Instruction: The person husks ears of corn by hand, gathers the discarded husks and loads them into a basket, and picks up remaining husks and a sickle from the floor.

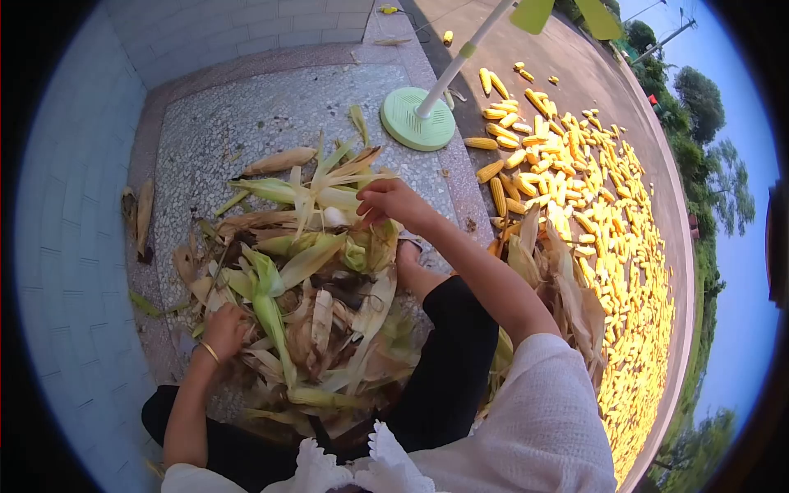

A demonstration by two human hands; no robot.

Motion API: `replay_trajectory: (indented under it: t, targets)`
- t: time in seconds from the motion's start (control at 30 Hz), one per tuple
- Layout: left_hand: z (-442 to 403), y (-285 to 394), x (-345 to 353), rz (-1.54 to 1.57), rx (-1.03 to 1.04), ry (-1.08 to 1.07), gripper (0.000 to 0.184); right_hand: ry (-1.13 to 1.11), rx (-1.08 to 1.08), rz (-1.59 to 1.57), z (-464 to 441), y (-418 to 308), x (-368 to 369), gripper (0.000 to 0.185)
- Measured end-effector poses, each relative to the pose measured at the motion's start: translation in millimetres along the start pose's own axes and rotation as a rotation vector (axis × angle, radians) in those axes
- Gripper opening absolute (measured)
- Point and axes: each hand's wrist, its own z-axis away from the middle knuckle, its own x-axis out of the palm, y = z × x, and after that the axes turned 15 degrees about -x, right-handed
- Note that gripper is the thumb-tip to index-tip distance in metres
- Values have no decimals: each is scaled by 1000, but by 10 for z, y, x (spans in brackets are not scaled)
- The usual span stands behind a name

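My right hand (393,204) hovers at the far edge of a husk pile, just beside peeled-back green corn husk (329,193). Its fingers are loosely bent and apart, with nothing visible between them. A pale, whitish bit (334,216) shows among those leaves. My left hand (226,329), a yellow bangle at its wrist, is curled at the pile's left side against dry husks. What its fingers close on is hidden. Between the hands lie a long green husk (268,300), brown dry husks (308,337) and a yellowish-green husked ear (366,251).
A green round fan base (417,119) with a pole stands ahead. Many bare yellow corn cobs (625,271) cover the ground to the right. Dry husks (567,287) heap beside my right arm. A tiled wall (70,246) bounds the left. An unpeeled ear (279,161) lies ahead.
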Motion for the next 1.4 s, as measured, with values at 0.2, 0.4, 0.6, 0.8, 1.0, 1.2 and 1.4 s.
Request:
replay_trajectory:
  t: [0.2,0.4,0.6,0.8,1.0,1.2,1.4]
  targets:
    - [126,-98,-73,163,65,118,14,-291,-519,481,413,-287,1271,15]
    - [170,-367,165,35,-38,24,22,-284,-571,432,432,-89,1638,18]
    - [-242,-486,327,-140,-190,-130,29,-466,-531,853,392,0,1525,19]
    - [-1114,-368,309,17,-126,140,18,-642,-586,1075,525,-1,1451,20]
    - [-2354,49,-208,587,-29,542,19,-684,-538,1099,643,-274,1222,32]
    - [-3972,-525,-147,317,-336,407,17,-629,-290,1015,512,-434,853,38]
    - [-4665,-483,266,-314,-157,451,33,-617,-118,978,196,-468,823,50]
